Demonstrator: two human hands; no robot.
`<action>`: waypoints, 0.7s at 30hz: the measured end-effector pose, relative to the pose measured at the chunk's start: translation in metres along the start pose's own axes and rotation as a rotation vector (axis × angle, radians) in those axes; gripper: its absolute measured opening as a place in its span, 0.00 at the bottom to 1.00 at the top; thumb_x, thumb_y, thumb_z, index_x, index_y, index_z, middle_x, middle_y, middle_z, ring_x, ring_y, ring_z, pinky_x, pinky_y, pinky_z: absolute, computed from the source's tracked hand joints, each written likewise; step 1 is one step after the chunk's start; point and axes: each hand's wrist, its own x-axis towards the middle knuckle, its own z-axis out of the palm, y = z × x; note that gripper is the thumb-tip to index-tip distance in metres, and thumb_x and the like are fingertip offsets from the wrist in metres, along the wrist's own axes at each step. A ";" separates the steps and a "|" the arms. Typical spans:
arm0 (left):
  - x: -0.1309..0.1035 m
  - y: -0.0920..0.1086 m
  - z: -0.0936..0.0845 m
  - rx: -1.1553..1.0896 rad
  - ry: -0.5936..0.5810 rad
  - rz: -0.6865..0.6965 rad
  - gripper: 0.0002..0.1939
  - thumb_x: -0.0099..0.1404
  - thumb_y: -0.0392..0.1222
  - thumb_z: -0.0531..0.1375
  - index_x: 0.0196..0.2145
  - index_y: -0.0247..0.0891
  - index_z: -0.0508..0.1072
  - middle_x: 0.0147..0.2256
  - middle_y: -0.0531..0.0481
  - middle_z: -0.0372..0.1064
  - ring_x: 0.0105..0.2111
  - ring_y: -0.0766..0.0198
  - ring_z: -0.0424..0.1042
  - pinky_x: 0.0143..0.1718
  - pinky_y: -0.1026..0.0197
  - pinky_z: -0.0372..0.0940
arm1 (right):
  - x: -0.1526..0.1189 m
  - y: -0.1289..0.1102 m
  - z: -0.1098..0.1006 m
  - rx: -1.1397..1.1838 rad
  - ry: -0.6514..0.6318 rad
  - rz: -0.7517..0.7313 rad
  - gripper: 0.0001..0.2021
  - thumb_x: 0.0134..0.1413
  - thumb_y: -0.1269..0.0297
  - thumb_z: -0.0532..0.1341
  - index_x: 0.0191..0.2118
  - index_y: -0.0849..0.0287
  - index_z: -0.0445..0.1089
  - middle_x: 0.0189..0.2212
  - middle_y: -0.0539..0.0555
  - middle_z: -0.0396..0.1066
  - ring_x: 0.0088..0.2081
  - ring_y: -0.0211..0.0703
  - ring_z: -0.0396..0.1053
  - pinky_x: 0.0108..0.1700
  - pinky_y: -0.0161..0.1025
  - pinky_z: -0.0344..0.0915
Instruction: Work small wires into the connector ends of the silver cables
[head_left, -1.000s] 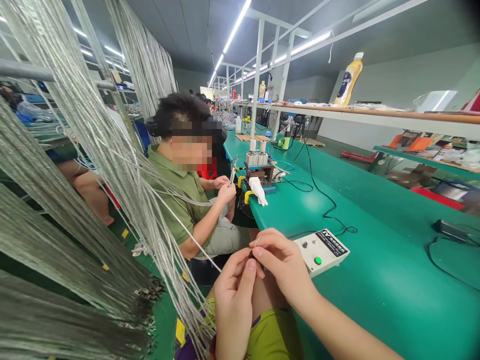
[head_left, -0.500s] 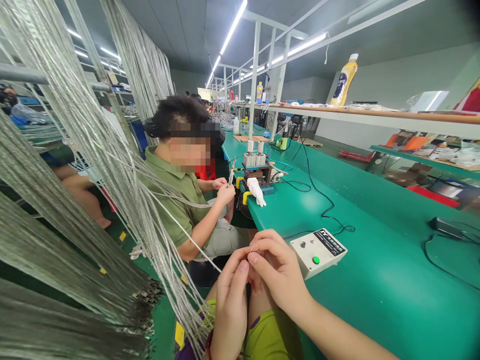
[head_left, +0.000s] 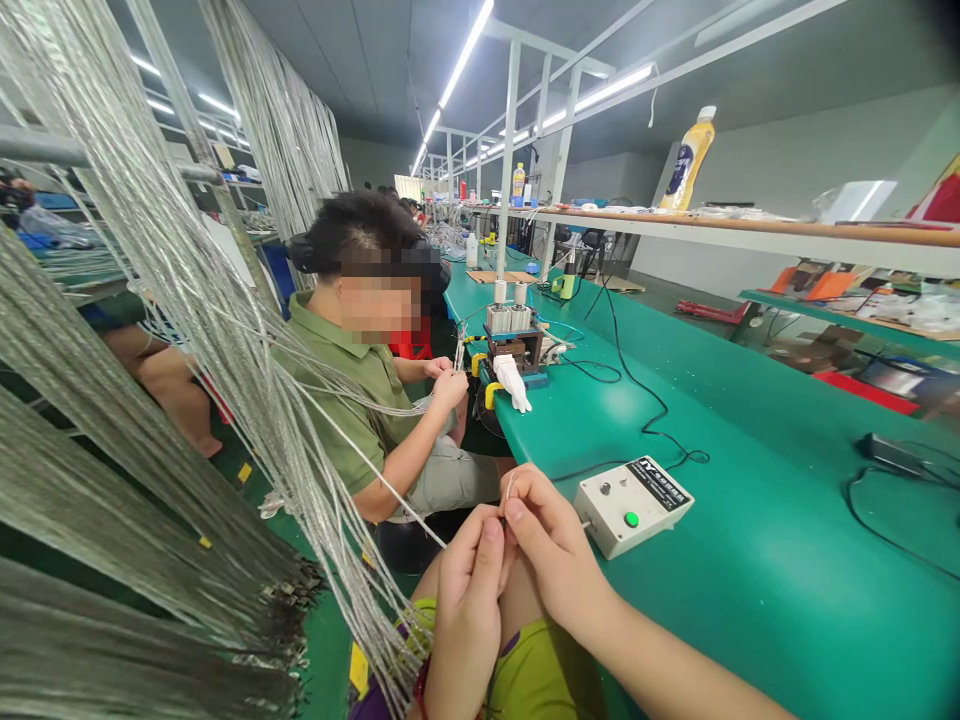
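Close together above my lap, both hands have their fingertips almost touching. My right hand (head_left: 553,550) pinches a thin pale wire (head_left: 511,486) whose tip curves up beside the index finger. Thumb and fingers of my left hand (head_left: 471,580) are pressed together just below it; the wire's lower part is hidden between the hands, so what the left fingers grip is unclear. A bundle of silvery cables (head_left: 322,500) runs down from the left to beside my left wrist. Right of my right hand, a white control box (head_left: 636,505) with a green button rests on the bench.
The green bench (head_left: 750,560) extends to the right, with black cords across it. A clamped press (head_left: 514,335) with a white glove (head_left: 511,382) stands farther along. A co-worker (head_left: 367,400) sits ahead, holding wires. Hanging cables (head_left: 112,250) fill the left; a shelf (head_left: 735,230) crosses the right.
My right fingers have tilted upward, and more of the thin wire shows above them. My left hand has shifted slightly right and stays pinched beside it.
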 end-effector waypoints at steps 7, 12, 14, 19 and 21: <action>-0.001 -0.003 -0.003 -0.021 -0.100 0.010 0.25 0.77 0.59 0.60 0.30 0.37 0.68 0.25 0.59 0.47 0.24 0.68 0.41 0.25 0.62 0.40 | 0.008 -0.019 -0.005 0.572 -0.010 0.502 0.11 0.48 0.63 0.74 0.26 0.59 0.72 0.29 0.50 0.63 0.28 0.38 0.58 0.32 0.34 0.60; -0.008 -0.003 -0.001 -0.084 -0.148 0.050 0.24 0.78 0.58 0.59 0.32 0.36 0.72 0.24 0.59 0.46 0.23 0.68 0.42 0.25 0.61 0.39 | 0.003 -0.034 -0.006 0.697 -0.011 0.545 0.08 0.49 0.65 0.71 0.25 0.60 0.74 0.29 0.51 0.62 0.28 0.37 0.58 0.32 0.32 0.64; -0.010 -0.005 -0.002 -0.089 -0.171 0.073 0.24 0.79 0.58 0.59 0.32 0.36 0.73 0.23 0.58 0.48 0.22 0.69 0.43 0.24 0.61 0.39 | 0.000 -0.039 -0.006 0.728 0.007 0.561 0.07 0.48 0.66 0.71 0.26 0.61 0.75 0.29 0.51 0.61 0.28 0.37 0.58 0.31 0.32 0.65; -0.012 -0.008 -0.007 -0.055 -0.203 0.115 0.24 0.79 0.57 0.59 0.32 0.36 0.75 0.24 0.57 0.51 0.22 0.69 0.47 0.25 0.61 0.44 | -0.003 -0.047 -0.002 0.725 0.032 0.543 0.10 0.48 0.65 0.70 0.22 0.59 0.71 0.28 0.50 0.60 0.27 0.38 0.54 0.27 0.35 0.63; -0.012 -0.006 -0.008 -0.052 -0.213 0.147 0.25 0.77 0.58 0.60 0.28 0.36 0.74 0.22 0.57 0.51 0.22 0.69 0.49 0.25 0.62 0.48 | -0.002 -0.052 -0.001 0.732 0.056 0.537 0.12 0.50 0.65 0.68 0.21 0.59 0.69 0.27 0.50 0.59 0.27 0.38 0.54 0.28 0.35 0.62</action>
